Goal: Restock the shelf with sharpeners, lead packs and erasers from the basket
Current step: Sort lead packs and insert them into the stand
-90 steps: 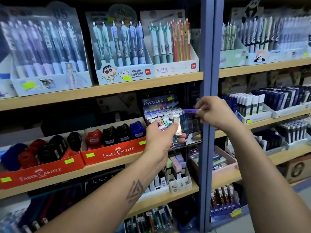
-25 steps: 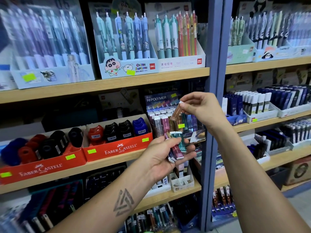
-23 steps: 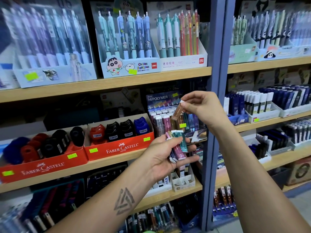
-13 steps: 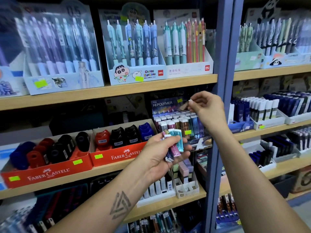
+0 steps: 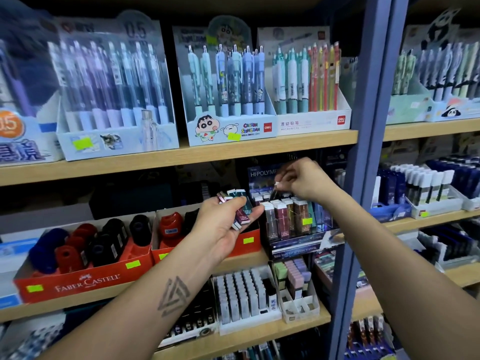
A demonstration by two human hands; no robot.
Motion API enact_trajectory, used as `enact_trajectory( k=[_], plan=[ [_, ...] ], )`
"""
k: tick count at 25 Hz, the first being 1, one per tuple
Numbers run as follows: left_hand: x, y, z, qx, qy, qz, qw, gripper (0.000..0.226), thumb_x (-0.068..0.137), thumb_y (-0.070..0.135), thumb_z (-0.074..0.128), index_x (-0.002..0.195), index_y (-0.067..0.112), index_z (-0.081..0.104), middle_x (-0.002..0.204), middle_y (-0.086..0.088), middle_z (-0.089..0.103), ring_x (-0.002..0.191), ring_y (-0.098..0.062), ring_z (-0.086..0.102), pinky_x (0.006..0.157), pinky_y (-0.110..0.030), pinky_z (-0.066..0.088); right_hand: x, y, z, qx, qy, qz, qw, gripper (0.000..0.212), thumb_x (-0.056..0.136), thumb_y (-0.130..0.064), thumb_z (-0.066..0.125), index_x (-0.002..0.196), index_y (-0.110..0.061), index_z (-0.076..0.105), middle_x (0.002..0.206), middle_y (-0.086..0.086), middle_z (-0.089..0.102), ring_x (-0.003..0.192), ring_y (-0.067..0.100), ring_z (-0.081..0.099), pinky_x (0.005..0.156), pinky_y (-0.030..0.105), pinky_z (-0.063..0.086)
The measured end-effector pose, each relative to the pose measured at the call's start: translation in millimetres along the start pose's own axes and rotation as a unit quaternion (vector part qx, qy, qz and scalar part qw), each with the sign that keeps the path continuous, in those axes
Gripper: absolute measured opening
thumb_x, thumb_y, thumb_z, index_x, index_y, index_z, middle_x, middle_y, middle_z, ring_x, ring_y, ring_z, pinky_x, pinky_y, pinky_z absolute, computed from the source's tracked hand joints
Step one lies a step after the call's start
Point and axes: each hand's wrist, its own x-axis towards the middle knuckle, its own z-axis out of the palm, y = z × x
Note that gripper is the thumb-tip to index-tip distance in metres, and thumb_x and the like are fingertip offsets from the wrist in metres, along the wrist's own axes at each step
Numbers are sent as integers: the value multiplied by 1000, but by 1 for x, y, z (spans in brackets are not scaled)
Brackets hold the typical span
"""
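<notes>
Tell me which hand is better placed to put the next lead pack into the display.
Probably the right hand: it pinches one lead pack directly above the Hi-Polymer display. The left hand sits beside it, gripping the spare lead packs.

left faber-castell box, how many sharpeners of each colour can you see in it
blue sharpeners: 2, blurred into each other, so less sure
red sharpeners: 2
black sharpeners: 3
total: 7

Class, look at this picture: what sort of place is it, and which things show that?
Most likely a stationery shop aisle: pen display boxes on wooden shelves, yellow price stickers, and a Faber-Castell sharpener tray.
</notes>
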Motion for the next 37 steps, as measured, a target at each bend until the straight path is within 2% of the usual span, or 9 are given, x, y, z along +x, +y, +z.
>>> enact_trajectory(
  k=[5,9,12,15,19,23,27,31,37],
  plan=[
    [-1,0,-1,16,-14,-19,1000,22,89,-10,63,111,-9,58,111,-29,66,93,-40,71,60,-36,61,-1,-13,0,-130,-52,-57,989,10,83,-11,79,79,-18,74,78,-8,71,76,6,66,75,20,53],
    [-2,-4,3,41,-36,-24,998,24,89,-7,66,112,-7,58,103,-29,69,76,-37,74,53,-33,60,-4,-23,6,-245,-103,-99,959,11,90,-20,72,98,-19,79,90,-7,73,77,6,63,67,16,46],
    [-5,-8,6,67,-65,-8,996,26,90,-3,67,114,-6,59,92,-24,72,71,-34,74,50,-29,58,-17,-23,-6,-62,-73,-78,992,15,97,-15,63,101,-13,77,71,-12,71,60,-1,58,60,12,42],
    [-8,-13,15,78,-93,13,993,24,91,-2,66,114,-3,59,87,-22,73,70,-32,74,50,-29,58,-38,-24,-20,184,-137,-19,973,22,95,-19,66,102,1,73,74,9,71,65,15,63,61,25,49],
    [-15,-17,29,68,-122,1,990,23,94,-1,61,117,-3,59,95,-25,72,71,-34,74,53,-32,59,-50,-20,-33,224,-160,0,961,20,83,2,73,101,10,69,77,18,68,64,19,63,62,24,53],
    [-16,-7,34,19,-99,-43,994,16,97,-5,54,113,-9,54,105,-35,67,84,-46,72,60,-39,63,-50,-6,-62,294,-58,43,953,16,86,9,67,101,6,69,74,14,70,67,21,65,67,26,58],
    [-15,-3,42,14,-95,-43,994,16,91,-14,54,105,-6,55,115,-32,61,87,-51,69,63,-41,63,-52,13,-93,112,32,2,993,8,85,6,71,89,-1,71,70,14,69,64,22,69,64,28,58],
    [-20,-11,49,61,-120,-55,989,27,90,-12,59,116,-5,56,113,-34,64,81,-51,70,54,-38,61,-48,17,-77,-28,-3,-28,999,9,86,5,71,92,-1,71,75,15,71,69,25,73,70,30,60],
    [-28,-14,46,132,-137,-64,980,23,93,-7,60,114,2,57,101,-31,70,78,-49,71,48,-35,60,-36,16,-66,-186,-12,-66,980,14,83,-6,78,85,-19,75,81,-2,72,84,16,70,81,34,59]
  ],
)
